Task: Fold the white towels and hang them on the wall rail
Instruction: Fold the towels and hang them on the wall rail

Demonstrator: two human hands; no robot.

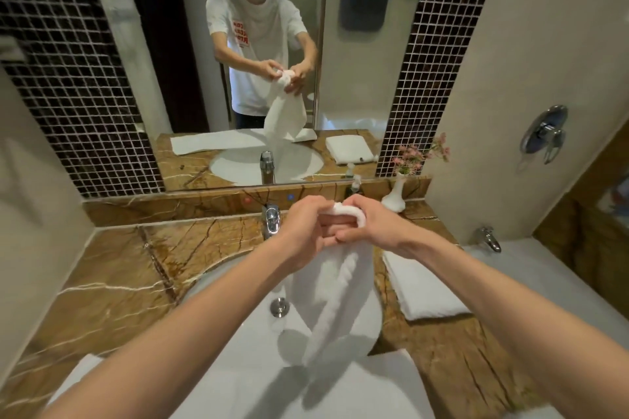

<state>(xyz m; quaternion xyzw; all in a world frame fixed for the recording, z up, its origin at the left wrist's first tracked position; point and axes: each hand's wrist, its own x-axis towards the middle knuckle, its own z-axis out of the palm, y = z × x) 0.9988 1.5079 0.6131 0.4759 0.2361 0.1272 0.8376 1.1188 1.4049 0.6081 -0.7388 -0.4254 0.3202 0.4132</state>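
Head view — left hand (304, 230) and right hand (369, 226), fingers pinching towel (335, 286) top edge above basin (267, 333); tail hangs free. Folded towel (425, 286) on worktop (119, 275), right — near edge.

The brown marble counter (119, 282), veined in white, carried a white oval basin (248, 333) sunk into its middle. Behind the basin a chrome faucet (271, 222) stood near the counter's back edge. Just right of the basin lay a folded white towel (425, 286), squared and flat. In front of the basin a spread white towel (381, 381) lay along the counter's near edge, partly over the basin's front rim. Behind and right of the basin stood a white vase (394, 197) of pink flowers and a small pump bottle (355, 184).
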